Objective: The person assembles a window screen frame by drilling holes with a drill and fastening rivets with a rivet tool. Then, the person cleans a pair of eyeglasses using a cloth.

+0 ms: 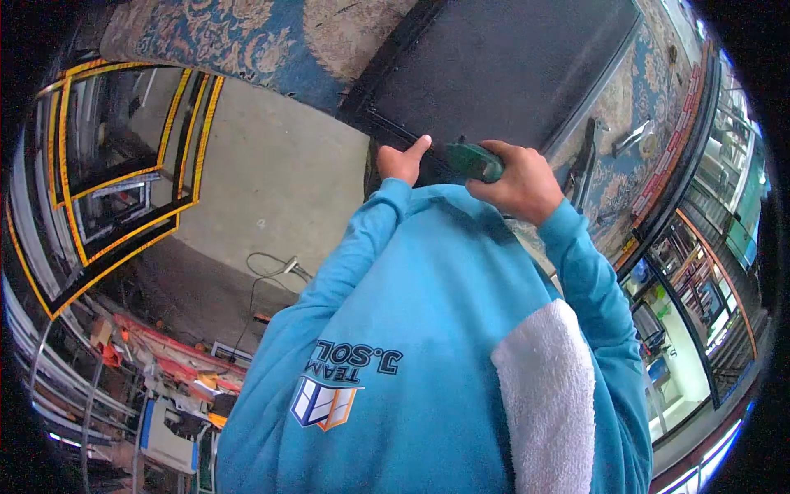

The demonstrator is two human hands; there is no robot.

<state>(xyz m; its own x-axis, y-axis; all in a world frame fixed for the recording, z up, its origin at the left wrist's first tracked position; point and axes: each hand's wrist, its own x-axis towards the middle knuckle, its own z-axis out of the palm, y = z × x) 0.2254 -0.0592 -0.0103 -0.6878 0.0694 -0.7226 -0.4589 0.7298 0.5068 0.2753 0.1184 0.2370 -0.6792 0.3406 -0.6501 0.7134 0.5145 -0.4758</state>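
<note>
My right hand (pixel 527 183) is wrapped round a dark green hand tool (pixel 477 161), whose exact kind I cannot make out. The tool is over the near part of a large black framed panel (pixel 502 70), which lies flat in front of me. At the panel's near left corner, my left hand (pixel 399 162) grips the black frame edge, with its thumb stretched out over the top. Its other fingers are mostly hidden. To the right of the panel lie a long dark tool (pixel 583 160) and a silver metal tool (pixel 634 138).
A blue patterned carpet (pixel 239 41) runs beneath the panel. Black frames with yellow edging (pixel 132 169) stand at the left. A cable (pixel 253 288) lies on the grey floor. A white towel (pixel 547 399) hangs over my right side. Racks and a workbench are at lower left.
</note>
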